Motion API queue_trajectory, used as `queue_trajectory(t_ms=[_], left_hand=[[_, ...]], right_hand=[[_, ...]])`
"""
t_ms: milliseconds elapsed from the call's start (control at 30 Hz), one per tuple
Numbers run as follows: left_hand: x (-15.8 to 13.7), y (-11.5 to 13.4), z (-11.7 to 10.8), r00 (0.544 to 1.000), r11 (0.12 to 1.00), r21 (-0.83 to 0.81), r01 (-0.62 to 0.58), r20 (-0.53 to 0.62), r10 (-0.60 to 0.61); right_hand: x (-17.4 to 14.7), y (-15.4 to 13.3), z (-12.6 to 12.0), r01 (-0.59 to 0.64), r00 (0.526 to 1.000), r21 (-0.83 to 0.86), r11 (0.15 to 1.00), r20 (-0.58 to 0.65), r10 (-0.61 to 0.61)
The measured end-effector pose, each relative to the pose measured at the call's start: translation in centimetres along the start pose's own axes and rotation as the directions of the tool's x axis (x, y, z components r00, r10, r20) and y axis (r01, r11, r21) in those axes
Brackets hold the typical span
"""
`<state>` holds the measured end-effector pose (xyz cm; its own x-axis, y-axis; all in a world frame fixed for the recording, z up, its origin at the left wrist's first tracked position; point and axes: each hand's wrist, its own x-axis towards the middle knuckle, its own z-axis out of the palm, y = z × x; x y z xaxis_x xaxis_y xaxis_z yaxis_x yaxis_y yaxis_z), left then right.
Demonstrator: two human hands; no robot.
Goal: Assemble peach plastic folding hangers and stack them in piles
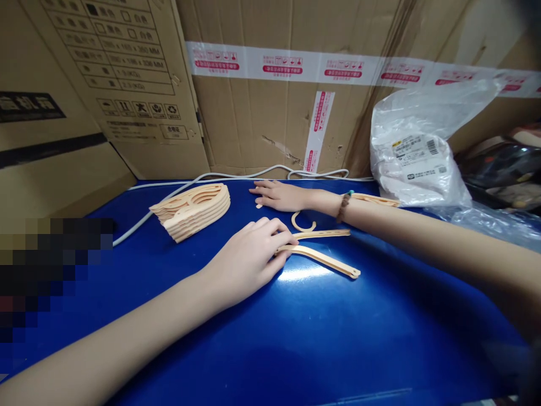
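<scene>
My left hand (253,251) pinches the inner end of a beige plastic hanger arm (325,259) between thumb and fingers, low over the blue table. A second beige arm (327,233) reaches out from the same fingertips, and a curved hanger hook (305,226) lies just behind it. Further back, my right hand (281,195) rests palm down on the table with its fingers stretched out. By its fingertips is a small beige piece (259,206), partly covered. To the left sits a neat stack of folded beige hangers (194,211).
Cardboard boxes (253,113) wall off the back of the blue table (296,338). A white cable (236,176) runs along the rear edge. At right stand a clear plastic bag (418,152) and more beige pieces (374,198), beside my right forearm. The left edge is pixelated.
</scene>
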<state>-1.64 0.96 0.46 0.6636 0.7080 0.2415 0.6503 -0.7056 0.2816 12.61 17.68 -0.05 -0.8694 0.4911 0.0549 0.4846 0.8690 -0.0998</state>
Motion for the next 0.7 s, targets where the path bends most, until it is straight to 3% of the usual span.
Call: queue_trajectory(t_ms=[167, 233, 333, 467, 567, 700], left_hand=[[-0.1, -0.1, 0.2, 0.999, 0.999, 0.039, -0.029, -0.015, 0.030], [-0.2, 0.1, 0.3, 0.999, 0.996, 0.087, -0.035, -0.026, 0.038], [-0.4, 0.7, 0.2, 0.999, 0.987, 0.152, -0.044, -0.012, 0.046], [-0.4, 1.6, -0.1, 0.997, 0.985, 0.154, -0.077, 0.044, 0.071], [-0.4, 1.7, -0.3, 0.996, 0.988, 0.130, -0.088, 0.023, 0.086], [-0.4, 1.3, -0.3, 0.997, 0.995, 0.062, -0.077, 0.008, 0.077]], right_hand=[[-5.3, -1.8, -0.6, -0.031, 0.999, 0.070, 0.997, 0.014, 0.030], [-7.5, -3.2, -1.0, -0.062, 0.998, 0.248, 0.967, 0.028, 0.057], [-10.4, -5.0, -1.8, -0.192, 0.977, 0.554, 0.811, 0.026, 0.213], [-13.3, -5.9, -2.4, -0.202, 0.969, 0.732, 0.651, 0.053, 0.241], [-14.6, -6.0, -2.2, -0.160, 0.970, 0.646, 0.746, -0.038, 0.241], [-15.4, -6.6, -1.9, -0.109, 0.975, 0.322, 0.941, -0.151, 0.164]])
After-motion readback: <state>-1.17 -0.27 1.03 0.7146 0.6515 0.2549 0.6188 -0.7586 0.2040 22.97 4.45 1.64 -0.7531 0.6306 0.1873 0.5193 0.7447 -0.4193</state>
